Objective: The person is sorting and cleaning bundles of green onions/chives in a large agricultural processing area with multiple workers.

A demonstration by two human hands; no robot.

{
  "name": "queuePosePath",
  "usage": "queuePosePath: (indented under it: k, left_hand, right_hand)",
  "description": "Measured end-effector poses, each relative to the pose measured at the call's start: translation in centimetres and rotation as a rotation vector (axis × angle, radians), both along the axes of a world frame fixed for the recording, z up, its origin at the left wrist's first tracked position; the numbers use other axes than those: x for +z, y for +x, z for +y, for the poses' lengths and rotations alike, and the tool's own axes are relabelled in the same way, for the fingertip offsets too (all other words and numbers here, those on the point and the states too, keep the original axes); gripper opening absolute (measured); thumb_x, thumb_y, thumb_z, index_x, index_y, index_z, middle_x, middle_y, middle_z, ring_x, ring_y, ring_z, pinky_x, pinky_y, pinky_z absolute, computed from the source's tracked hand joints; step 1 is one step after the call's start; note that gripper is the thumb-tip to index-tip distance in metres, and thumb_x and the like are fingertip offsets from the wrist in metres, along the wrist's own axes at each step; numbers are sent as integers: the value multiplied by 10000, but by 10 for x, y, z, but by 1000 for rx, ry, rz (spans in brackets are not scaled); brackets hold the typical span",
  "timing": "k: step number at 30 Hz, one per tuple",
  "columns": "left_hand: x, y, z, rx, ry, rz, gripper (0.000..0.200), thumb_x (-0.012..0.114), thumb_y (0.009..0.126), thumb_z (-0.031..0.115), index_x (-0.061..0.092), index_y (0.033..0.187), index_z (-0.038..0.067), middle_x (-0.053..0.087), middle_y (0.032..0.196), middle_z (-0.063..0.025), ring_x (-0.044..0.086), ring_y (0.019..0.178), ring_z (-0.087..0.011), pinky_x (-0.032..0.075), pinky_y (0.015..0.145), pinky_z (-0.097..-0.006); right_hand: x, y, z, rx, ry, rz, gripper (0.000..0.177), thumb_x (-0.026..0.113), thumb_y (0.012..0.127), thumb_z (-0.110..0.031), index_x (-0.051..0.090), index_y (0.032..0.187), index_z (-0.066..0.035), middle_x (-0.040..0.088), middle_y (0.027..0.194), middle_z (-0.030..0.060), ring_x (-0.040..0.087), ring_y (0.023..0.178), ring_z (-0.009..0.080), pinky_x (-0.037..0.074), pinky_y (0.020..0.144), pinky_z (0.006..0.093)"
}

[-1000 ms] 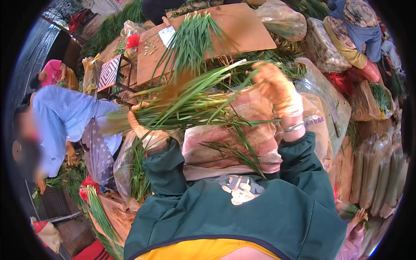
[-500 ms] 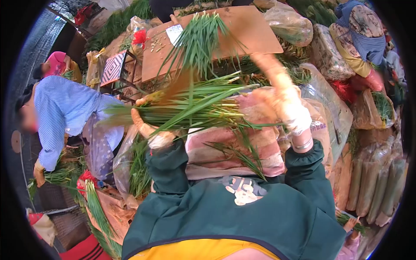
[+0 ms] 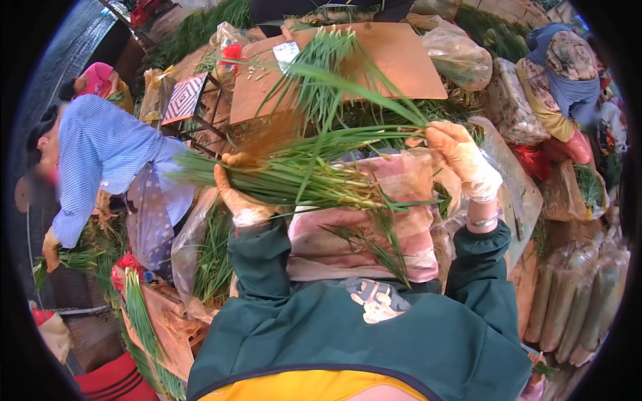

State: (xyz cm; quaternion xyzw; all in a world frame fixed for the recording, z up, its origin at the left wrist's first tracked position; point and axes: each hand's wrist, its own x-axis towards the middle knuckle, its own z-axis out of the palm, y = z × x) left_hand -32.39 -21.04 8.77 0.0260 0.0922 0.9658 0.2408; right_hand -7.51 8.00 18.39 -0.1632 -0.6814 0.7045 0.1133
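A thick bundle of long green stalks [image 3: 294, 179] lies across the front of the body, above a pink and white cloth [image 3: 401, 234] on the lap. Gloved and curled round the leafy end of this bundle, my left hand [image 3: 241, 194] holds it from the left. At the right, my right hand [image 3: 461, 159], in a stained glove, is closed on the ends of a few stalks [image 3: 401, 107] whose leaves stretch up and left over the bundle. Some loose leaves [image 3: 381, 250] hang over the cloth.
Ahead, a brown board [image 3: 401, 63] carries a pile of green stalks [image 3: 328, 60] and a white packet [image 3: 285, 55]. A patterned stool [image 3: 184, 99] stands left of it. A person in a blue checked top [image 3: 110, 147] bends at the left; another person [image 3: 568, 73] is at the upper right.
My right hand has moved a little right and down and now holds a few stalks by their ends. Their leaves are lifted over the bundle. My left hand has barely moved.
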Motion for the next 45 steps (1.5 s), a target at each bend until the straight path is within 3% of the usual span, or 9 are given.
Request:
queuePosePath:
  k: [4, 14, 19, 23, 30, 33, 35, 40, 45]
  left_hand:
    - [-7, -6, -4, -39, 16, 12, 171, 563, 890, 277, 567, 978, 129, 621, 906, 49, 585, 862, -100, 336, 1016, -420]
    - [-24, -6, -11, -214, 0, 45, 207, 553, 912, 296, 576, 1008, 114, 636, 932, 16, 607, 825, -126, 399, 949, -413]
    - [-9, 6, 1, -485, -65, 5, 329, 583, 895, 301, 565, 1145, 88, 633, 1078, -52, 591, 761, -134, 496, 776, -363]
    - [31, 36, 35, -436, -67, 134, 439, 566, 886, 363, 553, 1194, 49, 398, 1400, -171, 566, 725, -106, 499, 760, -323]
    - [64, 48, 65, -477, -26, 301, 590, 643, 832, 318, 480, 1236, -80, 314, 1454, -167, 544, 730, -121, 498, 777, -322]
    - [59, 42, 65, -524, 62, 480, 535, 561, 899, 346, 462, 1286, -10, 155, 1510, -170, 548, 775, -106, 500, 827, -316]
    - [59, 43, 63, -515, 49, 503, 565, 593, 872, 341, 464, 1274, -34, 154, 1510, -176, 561, 759, -106, 497, 816, -324]
    - [75, 56, 59, -519, -124, 515, 665, 642, 805, 357, 450, 1283, -63, 305, 1453, -166, 550, 723, -96, 473, 777, -299]
    - [66, 61, 62, -465, -216, 472, 738, 624, 817, 398, 390, 1319, -91, 479, 1313, -116, 532, 707, -90, 475, 771, -299]
  right_hand:
    - [-8, 32, 29, -96, 187, -55, 474, 500, 914, -457, 647, 925, -6, 451, 573, -29, 363, 511, 37, 260, 461, 200]
    - [-31, 71, 36, -189, 89, -37, 496, 525, 898, -482, 641, 952, -3, 450, 556, -39, 351, 482, 45, 251, 457, 206]
    - [-21, 53, 24, -266, 110, -1, 512, 519, 903, -476, 633, 955, 21, 421, 549, -39, 352, 496, 50, 248, 464, 205]
    - [-20, 22, 0, -194, 48, 69, 488, 546, 890, -470, 632, 920, 9, 414, 545, -43, 345, 486, 54, 238, 457, 203]
    - [-25, -15, -48, -30, 72, -60, 531, 495, 893, -528, 641, 888, -17, 430, 551, -32, 335, 473, 56, 227, 442, 217]
    - [-37, -19, -52, 14, 38, -85, 487, 474, 919, -477, 639, 875, -21, 415, 552, -40, 337, 494, 52, 230, 458, 212]
    - [-46, -21, -52, 22, 19, -52, 576, 481, 883, -572, 628, 899, -15, 407, 522, -24, 308, 448, 61, 217, 439, 221]
    - [-51, -27, -61, -24, -6, -79, 457, 454, 929, -500, 490, 757, -78, 390, 497, -6, 321, 435, 80, 230, 427, 229]
    - [-46, -31, -75, 4, -124, -48, 435, 429, 960, -415, 615, 907, -26, 409, 507, -40, 322, 447, 58, 227, 445, 201]
